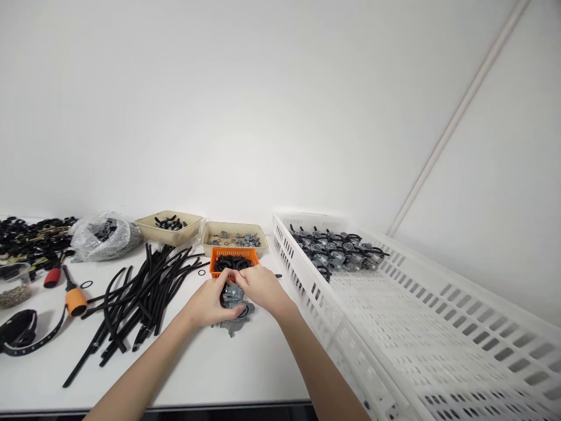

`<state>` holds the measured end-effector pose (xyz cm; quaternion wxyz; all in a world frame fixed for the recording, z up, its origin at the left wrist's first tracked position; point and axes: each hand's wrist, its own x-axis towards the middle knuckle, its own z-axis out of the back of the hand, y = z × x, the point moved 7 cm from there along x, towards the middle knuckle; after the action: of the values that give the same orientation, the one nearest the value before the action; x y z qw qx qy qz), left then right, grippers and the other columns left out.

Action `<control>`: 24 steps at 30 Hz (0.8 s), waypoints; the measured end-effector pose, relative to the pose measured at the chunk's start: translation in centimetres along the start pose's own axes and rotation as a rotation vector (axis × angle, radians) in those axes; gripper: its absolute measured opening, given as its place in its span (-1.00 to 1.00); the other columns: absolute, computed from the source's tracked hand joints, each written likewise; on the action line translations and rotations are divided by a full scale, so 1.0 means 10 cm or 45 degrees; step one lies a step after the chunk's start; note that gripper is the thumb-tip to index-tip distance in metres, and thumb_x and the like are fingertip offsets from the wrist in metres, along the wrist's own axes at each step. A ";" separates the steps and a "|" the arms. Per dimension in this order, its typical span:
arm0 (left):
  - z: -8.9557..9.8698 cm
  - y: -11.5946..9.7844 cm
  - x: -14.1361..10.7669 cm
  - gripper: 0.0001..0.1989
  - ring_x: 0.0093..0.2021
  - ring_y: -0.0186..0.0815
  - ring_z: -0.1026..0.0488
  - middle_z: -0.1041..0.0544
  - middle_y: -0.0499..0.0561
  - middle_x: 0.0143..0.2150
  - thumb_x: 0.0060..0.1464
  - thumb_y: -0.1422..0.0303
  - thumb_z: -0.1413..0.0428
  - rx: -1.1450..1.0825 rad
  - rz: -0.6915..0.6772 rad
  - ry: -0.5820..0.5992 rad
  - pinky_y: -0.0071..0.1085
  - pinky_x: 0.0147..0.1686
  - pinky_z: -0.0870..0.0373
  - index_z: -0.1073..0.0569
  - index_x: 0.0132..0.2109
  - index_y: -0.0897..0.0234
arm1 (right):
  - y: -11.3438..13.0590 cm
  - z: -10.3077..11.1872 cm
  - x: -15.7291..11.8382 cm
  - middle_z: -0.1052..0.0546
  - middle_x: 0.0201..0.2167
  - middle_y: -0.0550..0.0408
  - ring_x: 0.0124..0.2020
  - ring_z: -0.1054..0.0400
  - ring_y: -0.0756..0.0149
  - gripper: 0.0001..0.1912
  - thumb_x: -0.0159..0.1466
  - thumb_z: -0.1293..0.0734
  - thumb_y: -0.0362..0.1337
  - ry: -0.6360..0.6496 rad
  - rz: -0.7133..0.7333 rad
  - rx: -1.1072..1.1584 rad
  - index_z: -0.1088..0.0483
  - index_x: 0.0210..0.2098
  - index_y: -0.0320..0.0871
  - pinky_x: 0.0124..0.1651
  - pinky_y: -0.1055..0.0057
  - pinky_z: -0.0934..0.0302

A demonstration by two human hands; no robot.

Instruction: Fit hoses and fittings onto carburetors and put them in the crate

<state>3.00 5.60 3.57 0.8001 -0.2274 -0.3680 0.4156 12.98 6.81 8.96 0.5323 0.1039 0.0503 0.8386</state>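
White walls (219,117) — white table (267,374) — hands (214,301) on a carburetor (233,294).

A grey cast-metal carburettor (231,310), with a black rubber ring (246,311) around its round opening, sits on the white desk (263,374), about midway between the front and back edges.

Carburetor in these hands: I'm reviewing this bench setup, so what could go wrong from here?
The carburetor, held between the left hand and right hand, could slip and knock the orange basket just behind it. The loose black O-ring lying on the table beside that basket could get brushed away and lost.
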 end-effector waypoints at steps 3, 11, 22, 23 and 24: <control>0.00 0.01 -0.01 -0.54 -0.42 -0.27 -0.43 -0.53 -0.07 -0.32 -0.03 0.21 -0.18 -0.011 -0.008 0.004 -0.45 -0.44 -0.25 -0.24 0.00 0.20 | -0.02 0.04 0.01 -0.54 -0.47 0.03 -0.47 -0.36 0.33 -0.52 0.40 -0.04 -0.19 -0.005 0.016 0.082 -0.48 -0.45 -0.17 -0.44 0.45 0.00; 0.00 0.03 0.00 -0.53 -0.35 -0.26 -0.45 -0.53 -0.02 -0.23 0.00 0.18 -0.17 -0.070 -0.004 0.012 -0.42 -0.39 -0.29 -0.25 0.02 0.21 | -0.09 0.19 -0.02 -0.53 -0.47 0.15 -0.53 -0.33 0.41 -0.82 0.25 -0.29 -0.25 0.135 0.114 0.351 -0.53 -0.31 -0.14 -0.49 0.51 -0.10; -0.02 0.08 0.00 -0.52 -0.36 -0.26 -0.46 -0.54 -0.04 -0.28 0.01 0.19 -0.17 -0.084 0.024 0.009 -0.45 -0.43 -0.28 -0.25 0.04 0.22 | -0.14 0.10 -0.01 -0.57 -0.37 0.00 -0.33 -0.44 0.23 -0.87 0.17 -0.31 -0.37 0.024 0.062 0.645 -0.52 -0.38 -0.20 -0.27 0.37 -0.24; -0.02 0.08 0.00 -0.52 -0.36 -0.26 -0.47 -0.54 -0.03 -0.28 0.01 0.18 -0.17 -0.089 0.030 0.010 -0.45 -0.44 -0.29 -0.25 0.04 0.22 | -0.16 0.08 -0.01 -0.57 -0.33 -0.01 -0.28 -0.45 0.21 -0.89 0.17 -0.32 -0.34 0.000 0.061 0.695 -0.51 -0.37 -0.19 -0.23 0.35 -0.25; -0.02 0.08 0.00 -0.51 -0.36 -0.26 -0.47 -0.54 -0.02 -0.27 0.01 0.18 -0.17 -0.093 0.036 0.011 -0.44 -0.44 -0.29 -0.24 0.04 0.22 | -0.18 0.06 -0.03 -0.57 -0.28 -0.02 -0.23 -0.45 0.20 -0.88 0.18 -0.33 -0.31 -0.028 0.060 0.752 -0.50 -0.33 -0.19 -0.18 0.33 -0.26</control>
<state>2.76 6.06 2.87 0.7868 -0.2633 -0.3763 0.4123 14.81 7.30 9.17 0.4598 0.2645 0.2841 0.7987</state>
